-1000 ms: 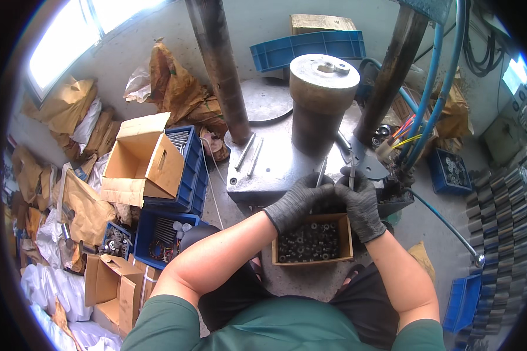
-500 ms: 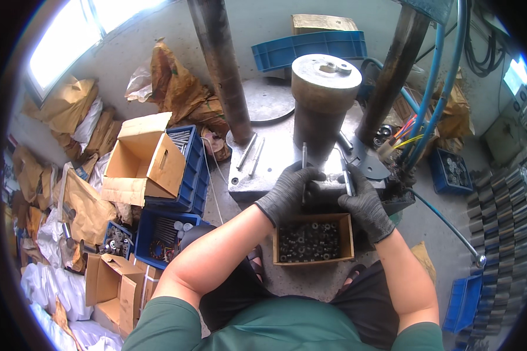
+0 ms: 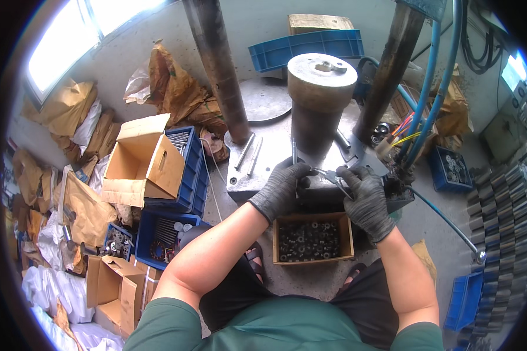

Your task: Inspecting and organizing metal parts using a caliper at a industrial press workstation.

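Observation:
My left hand (image 3: 282, 190), in a dark grey glove, is closed round a thin metal shaft (image 3: 294, 152) that stands roughly upright. Gloved the same way, my right hand (image 3: 366, 202) grips pliers (image 3: 332, 176); their handles spread under my fingers. The jaws point left and reach the shaft beside my left fingers; whether they touch it, I cannot make out. Both hands are over the front edge of a metal press table (image 3: 263, 181). Two loose shafts (image 3: 254, 158) lie left of them on the table. Below, a box (image 3: 314, 262) holds many small dark metal parts.
Behind my hands rises a thick steel cylinder (image 3: 316, 117), between two steel columns (image 3: 216, 70). Blue hoses (image 3: 438, 88) and coloured wires run at the right. Blue crates (image 3: 184, 187) and an open cardboard box (image 3: 137, 158) stand left; stacked metal parts (image 3: 503, 234) fill the far right.
The pliers in my right hand have swung from pointing upward to pointing left, toward the shaft, and their handles have spread. My left hand has shifted slightly left, still holding the shaft.

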`<action>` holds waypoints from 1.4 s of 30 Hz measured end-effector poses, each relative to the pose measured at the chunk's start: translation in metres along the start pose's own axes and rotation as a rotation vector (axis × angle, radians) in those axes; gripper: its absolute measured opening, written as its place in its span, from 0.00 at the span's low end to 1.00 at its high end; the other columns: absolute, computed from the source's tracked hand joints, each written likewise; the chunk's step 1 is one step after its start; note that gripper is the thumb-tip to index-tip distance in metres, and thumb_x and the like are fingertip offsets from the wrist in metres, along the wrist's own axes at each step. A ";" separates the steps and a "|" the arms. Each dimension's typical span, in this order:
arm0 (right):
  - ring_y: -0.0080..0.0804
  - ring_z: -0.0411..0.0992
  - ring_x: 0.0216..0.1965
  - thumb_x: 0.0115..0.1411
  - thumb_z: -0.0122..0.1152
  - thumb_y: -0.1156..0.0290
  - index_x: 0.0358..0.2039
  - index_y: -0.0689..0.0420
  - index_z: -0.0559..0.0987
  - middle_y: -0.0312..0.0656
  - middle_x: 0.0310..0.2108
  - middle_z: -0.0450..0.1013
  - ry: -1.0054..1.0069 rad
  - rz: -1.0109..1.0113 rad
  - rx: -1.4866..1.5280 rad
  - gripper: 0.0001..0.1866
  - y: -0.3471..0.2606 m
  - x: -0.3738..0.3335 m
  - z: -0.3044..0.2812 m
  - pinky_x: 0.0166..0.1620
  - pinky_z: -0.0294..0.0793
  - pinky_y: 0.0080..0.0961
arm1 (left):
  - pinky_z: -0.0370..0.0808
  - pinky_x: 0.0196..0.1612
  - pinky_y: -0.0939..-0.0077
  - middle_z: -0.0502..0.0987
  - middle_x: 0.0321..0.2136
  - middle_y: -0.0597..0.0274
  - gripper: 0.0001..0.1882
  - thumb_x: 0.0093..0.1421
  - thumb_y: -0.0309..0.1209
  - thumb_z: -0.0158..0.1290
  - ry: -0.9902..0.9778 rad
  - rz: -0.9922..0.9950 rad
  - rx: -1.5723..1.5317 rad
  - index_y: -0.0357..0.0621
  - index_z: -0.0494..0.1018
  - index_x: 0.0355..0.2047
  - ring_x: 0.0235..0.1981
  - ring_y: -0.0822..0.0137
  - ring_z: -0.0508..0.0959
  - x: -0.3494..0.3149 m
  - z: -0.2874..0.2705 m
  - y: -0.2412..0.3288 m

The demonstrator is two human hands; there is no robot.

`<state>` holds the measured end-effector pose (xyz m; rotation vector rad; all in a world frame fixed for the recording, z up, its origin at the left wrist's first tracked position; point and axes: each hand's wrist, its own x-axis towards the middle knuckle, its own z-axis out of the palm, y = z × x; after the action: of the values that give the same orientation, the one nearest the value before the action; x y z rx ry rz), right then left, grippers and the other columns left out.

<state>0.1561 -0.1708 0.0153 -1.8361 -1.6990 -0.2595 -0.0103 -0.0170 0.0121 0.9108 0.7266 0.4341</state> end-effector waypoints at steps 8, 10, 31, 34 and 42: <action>0.53 0.74 0.44 0.44 0.60 0.82 0.49 0.51 0.81 0.49 0.41 0.78 -0.011 -0.001 -0.017 0.28 0.003 -0.001 0.001 0.48 0.74 0.47 | 0.66 0.24 0.82 0.70 0.21 0.69 0.07 0.60 0.32 0.58 -0.020 0.058 -0.022 0.43 0.76 0.35 0.21 0.76 0.70 0.006 -0.001 -0.006; 0.52 0.75 0.44 0.45 0.59 0.82 0.49 0.51 0.82 0.49 0.41 0.78 0.002 -0.041 -0.067 0.28 0.004 -0.001 0.001 0.47 0.74 0.47 | 0.66 0.24 0.82 0.70 0.20 0.69 0.07 0.60 0.31 0.58 -0.031 0.077 0.042 0.42 0.75 0.35 0.20 0.76 0.70 0.006 -0.001 -0.006; 0.32 0.79 0.50 0.58 0.67 0.73 0.55 0.65 0.79 0.50 0.48 0.81 -0.184 0.535 0.603 0.24 0.020 -0.006 -0.024 0.56 0.75 0.29 | 0.75 0.47 0.73 0.80 0.39 0.62 0.15 0.65 0.32 0.59 -0.062 0.381 0.690 0.38 0.76 0.50 0.41 0.72 0.76 0.006 -0.016 -0.006; 0.33 0.78 0.51 0.58 0.68 0.73 0.55 0.64 0.79 0.49 0.48 0.81 -0.284 0.536 0.640 0.24 0.026 -0.007 -0.030 0.57 0.74 0.30 | 0.75 0.50 0.72 0.80 0.39 0.61 0.16 0.64 0.31 0.61 -0.099 0.440 0.709 0.38 0.76 0.50 0.43 0.71 0.76 0.003 -0.015 -0.001; 0.25 0.76 0.49 0.59 0.65 0.78 0.57 0.63 0.79 0.42 0.47 0.81 -0.488 0.467 0.758 0.24 0.026 -0.009 -0.035 0.56 0.75 0.27 | 0.75 0.52 0.74 0.81 0.43 0.60 0.16 0.68 0.33 0.56 -0.250 0.305 0.566 0.38 0.78 0.52 0.45 0.71 0.77 -0.001 -0.017 0.004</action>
<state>0.1887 -0.1976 0.0302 -1.6796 -1.3045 0.9611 -0.0237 -0.0060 0.0086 1.5922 0.4826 0.3763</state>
